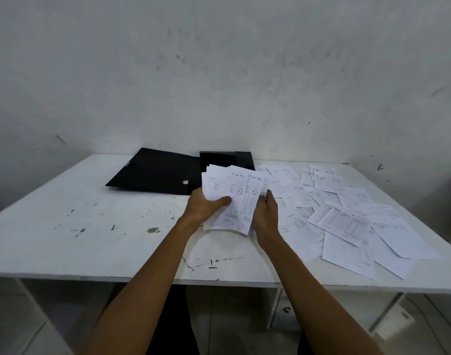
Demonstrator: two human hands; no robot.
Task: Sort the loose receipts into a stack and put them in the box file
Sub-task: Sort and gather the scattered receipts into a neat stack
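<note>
So the stack (pixel 232 198) is fanned and uneven, held up over the middle of the surface (pixel 91 226). My left hand (pixel 206 207) grips its lower left, thumb across the front, and my right hand (pixel 266 216) closes on its right edge. I'd tap the bottom edges square before adding more. Loose receipts (pixel 347 221) lie spread to the right; the box file (pixel 157 171) lies open just behind.
</note>
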